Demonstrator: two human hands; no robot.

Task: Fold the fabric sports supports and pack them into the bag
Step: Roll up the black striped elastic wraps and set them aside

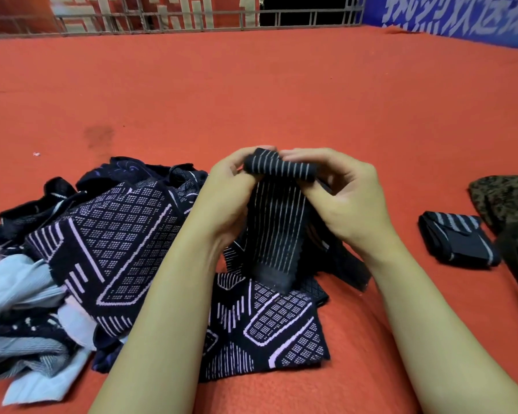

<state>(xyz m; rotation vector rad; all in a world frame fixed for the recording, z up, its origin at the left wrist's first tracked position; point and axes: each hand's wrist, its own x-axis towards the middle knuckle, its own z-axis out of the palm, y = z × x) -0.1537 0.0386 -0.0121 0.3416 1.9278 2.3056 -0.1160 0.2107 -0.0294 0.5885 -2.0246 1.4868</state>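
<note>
A black support strap with thin white stripes (277,225) hangs in front of me, its top end rolled over. My left hand (228,195) and my right hand (344,189) both pinch that rolled end, one at each side, above the cloth pile. Its lower end hangs down onto a dark navy support with a pale grid pattern (269,324). A folded striped black support (458,245) lies on the red surface at the right. Beside it, at the right edge, sits a camouflage-patterned bag (509,198), only partly in view.
A heap of dark navy patterned supports (111,234) and light blue cloth (21,288) spreads over the left. The red cloth-covered surface (251,94) stretches far ahead to a metal railing (162,22) and a blue banner (461,19).
</note>
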